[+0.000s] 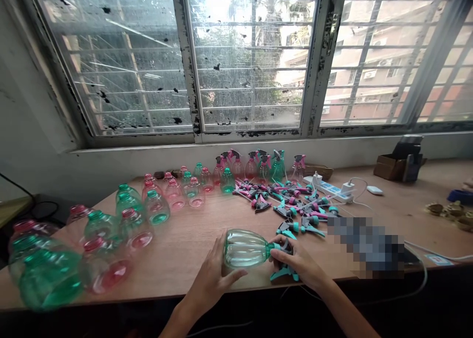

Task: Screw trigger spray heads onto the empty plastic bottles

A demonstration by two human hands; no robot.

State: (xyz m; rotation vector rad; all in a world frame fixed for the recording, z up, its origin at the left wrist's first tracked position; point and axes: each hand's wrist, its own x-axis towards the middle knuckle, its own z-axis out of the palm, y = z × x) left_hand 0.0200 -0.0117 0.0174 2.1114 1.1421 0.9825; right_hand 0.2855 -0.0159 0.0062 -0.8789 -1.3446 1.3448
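Observation:
A clear green spray bottle (244, 248) lies on its side in the air above the table's front edge, neck to the right. My left hand (218, 271) cups its base, with the thumb stretched along the lower side. Closed around the neck end, my right hand (295, 259) grips a black and teal trigger sprayer (284, 274). Whether the sprayer is screwed onto the neck is hidden by the fingers. Just behind this hand lie more trigger sprayers (291, 200), pink, teal and black, in a loose pile.
Several open green and pink bottles (157, 207) stand along the left side. Bottles with sprayers fitted (264, 165) line the wall under the window. A white power strip (328, 187), a blurred-out object (369, 244) with cables, and a cardboard box (386, 165) occupy the right side.

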